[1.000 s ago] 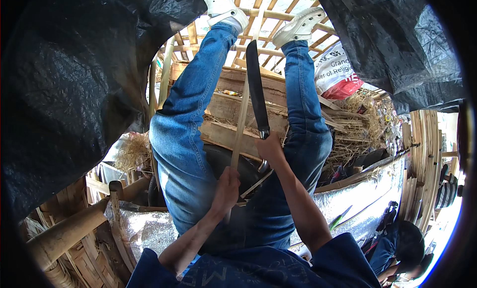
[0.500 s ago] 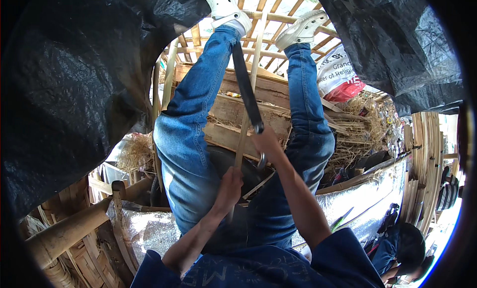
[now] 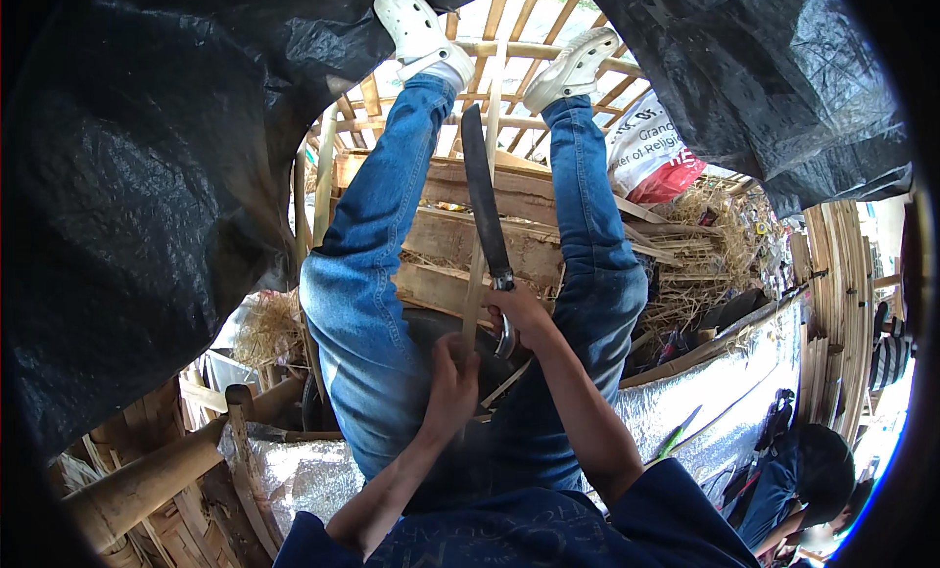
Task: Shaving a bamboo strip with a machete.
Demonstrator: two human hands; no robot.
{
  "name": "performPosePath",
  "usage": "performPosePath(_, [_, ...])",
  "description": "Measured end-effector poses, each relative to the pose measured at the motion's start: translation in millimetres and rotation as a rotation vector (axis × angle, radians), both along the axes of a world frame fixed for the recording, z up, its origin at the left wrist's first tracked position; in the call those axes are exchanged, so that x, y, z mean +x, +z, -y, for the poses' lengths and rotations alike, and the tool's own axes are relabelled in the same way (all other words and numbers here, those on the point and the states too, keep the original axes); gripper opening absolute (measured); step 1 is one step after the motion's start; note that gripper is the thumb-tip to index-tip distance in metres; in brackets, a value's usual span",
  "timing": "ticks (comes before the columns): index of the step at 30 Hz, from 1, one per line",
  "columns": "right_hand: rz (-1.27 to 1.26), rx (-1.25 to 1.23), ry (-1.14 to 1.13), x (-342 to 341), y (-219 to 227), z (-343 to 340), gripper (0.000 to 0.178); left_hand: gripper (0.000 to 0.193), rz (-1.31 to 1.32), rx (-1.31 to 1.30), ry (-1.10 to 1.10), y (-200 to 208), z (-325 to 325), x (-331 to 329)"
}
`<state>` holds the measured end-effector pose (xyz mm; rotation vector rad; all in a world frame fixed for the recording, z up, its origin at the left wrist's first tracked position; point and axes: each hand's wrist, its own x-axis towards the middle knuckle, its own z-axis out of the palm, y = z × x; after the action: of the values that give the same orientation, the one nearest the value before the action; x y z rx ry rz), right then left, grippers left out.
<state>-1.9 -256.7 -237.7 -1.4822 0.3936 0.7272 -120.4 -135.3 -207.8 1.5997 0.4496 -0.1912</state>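
A long pale bamboo strip runs away from me between my legs, toward the slatted bamboo at the top. My left hand holds its near end above my lap, thumb and fingers on either side. In my right hand is a machete, gripped by its handle with a metal guard. Its dark, broad blade points away from me, alongside the strip and tilted a little left. The blade's lower part lies very close to the strip; I cannot tell if they touch.
Black plastic sheeting hangs at left and upper right. Beyond my knees are wooden boards and straw. A knife with a green handle lies on silvery foil sheeting. Another person sits low at the right.
My right hand has drawn the machete back toward me and slightly left, along the strip. My left hand's fingers have loosened and straightened somewhat. The whole view has shifted a little.
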Motion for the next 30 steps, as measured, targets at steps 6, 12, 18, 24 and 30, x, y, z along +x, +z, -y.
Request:
performPosePath(6, [-0.045, 0.037, -0.052, -6.0, -8.9, 3.3, 0.013, 0.03, 0.67, 0.27, -0.31, 115.3, -26.7, 32.5])
performPosePath(12, [-0.085, 0.04, -0.053, -1.8, -8.1, 7.8, 0.011, 0.007, 1.01, 0.363, -0.553, 247.4, -58.6, 28.9])
performPosePath(18, [-0.074, 0.031, -0.062, -3.8, -11.1, 3.4, 0.012, 0.014, 1.012, -0.244, 0.153, 255.5, 30.0, 48.4])
performPosePath(24, [-0.043, 0.026, -0.037, -3.5, -3.1, -9.3, 0.012, 0.024, 0.844, 0.316, -0.067, 277.6, -3.9, 22.2])
performPosePath(30, [0.019, 0.023, -0.024, -6.1, -22.2, 8.2, 0.013, 0.023, 0.675, 0.499, -0.14, 114.3, -36.8, 58.2])
